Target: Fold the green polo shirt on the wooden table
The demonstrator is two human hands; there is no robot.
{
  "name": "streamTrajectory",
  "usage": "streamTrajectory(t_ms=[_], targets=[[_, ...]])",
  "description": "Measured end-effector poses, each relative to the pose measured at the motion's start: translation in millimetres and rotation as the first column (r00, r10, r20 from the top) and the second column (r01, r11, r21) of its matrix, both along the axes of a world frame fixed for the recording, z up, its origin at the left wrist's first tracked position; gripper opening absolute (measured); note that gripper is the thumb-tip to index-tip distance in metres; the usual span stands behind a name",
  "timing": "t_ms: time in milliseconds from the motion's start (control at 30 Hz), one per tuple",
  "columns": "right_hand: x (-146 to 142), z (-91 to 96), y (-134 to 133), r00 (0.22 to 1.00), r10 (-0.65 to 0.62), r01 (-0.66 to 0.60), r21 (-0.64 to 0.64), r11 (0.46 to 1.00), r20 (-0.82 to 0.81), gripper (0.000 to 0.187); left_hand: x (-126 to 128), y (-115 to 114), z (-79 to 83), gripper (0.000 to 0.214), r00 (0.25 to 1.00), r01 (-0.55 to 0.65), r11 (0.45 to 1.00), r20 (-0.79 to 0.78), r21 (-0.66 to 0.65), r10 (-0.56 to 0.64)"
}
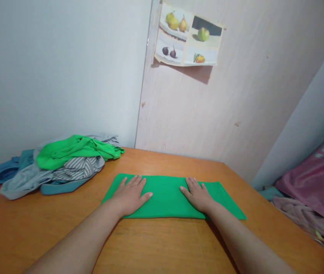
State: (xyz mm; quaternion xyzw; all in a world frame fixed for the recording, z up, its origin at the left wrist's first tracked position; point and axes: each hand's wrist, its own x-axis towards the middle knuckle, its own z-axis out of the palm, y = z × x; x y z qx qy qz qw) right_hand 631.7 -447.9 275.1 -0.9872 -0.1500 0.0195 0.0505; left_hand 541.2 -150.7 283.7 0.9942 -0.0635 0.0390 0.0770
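Note:
A green cloth (166, 196), folded into a flat, long shape with straight edges, lies on the wooden table (162, 243) in front of me. On its left part rests my left hand (132, 195), palm down with the fingers spread. My right hand (197, 193) lies flat on the right part, its fingers also apart. Both hands press on the upper face of the cloth and neither grips it. What kind of garment or fabric piece it is cannot be made out from its folded form.
At the table's back left is a crumpled heap of clothes with a bright green piece (73, 150) on top and a striped one (78, 168) below. A fruit picture sheet (189, 36) hangs on the wall. Pink fabric (318, 175) lies beyond the right edge.

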Motion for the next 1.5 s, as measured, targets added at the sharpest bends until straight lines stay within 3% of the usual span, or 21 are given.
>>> streamTrajectory(t_ms=[233, 467, 700, 833, 1133, 1267, 1500], targets=[[-0.2, 10.4, 14.6, 1.000, 0.003, -0.003, -0.016, 1.000, -0.006, 0.092, -1.5, -3.0, 3.3, 0.083, 1.000, -0.006, 1.000, -0.011, -0.009, 0.006], [-8.7, 2.3, 35.1, 0.994, 0.103, -0.104, -0.013, 0.995, -0.022, 0.089, -3.2, -3.6, 4.9, 0.082, 1.000, -0.007, 1.000, -0.019, -0.013, 0.007], [-9.7, 16.1, 53.3, 0.995, 0.096, -0.097, -0.016, 0.995, -0.039, 0.090, -3.2, -4.2, 3.8, 0.083, 1.000, -0.004, 1.000, -0.028, -0.029, 0.003], [-17.0, 8.9, 69.6, 0.985, 0.168, -0.168, 0.002, 0.986, -0.026, 0.091, -3.1, -4.2, 2.7, 0.083, 1.000, -0.005, 0.999, -0.021, -0.033, 0.005], [-14.9, 9.0, 84.6, 0.989, 0.145, -0.146, -0.038, 0.989, -0.032, 0.086, -3.7, -5.6, 2.3, 0.083, 1.000, -0.011, 0.996, -0.016, -0.084, 0.010], [-21.6, 5.6, 99.1, 0.973, 0.231, -0.231, -0.014, 0.973, 0.017, 0.080, -4.5, -6.6, 2.0, 0.081, 1.000, -0.012, 0.996, -0.028, -0.087, 0.009], [-22.5, -6.3, 97.8, 0.965, 0.262, -0.261, -0.034, 0.965, 0.029, 0.078, -4.6, -6.5, 1.1, 0.083, 1.000, -0.009, 0.995, -0.027, -0.095, 0.007]])
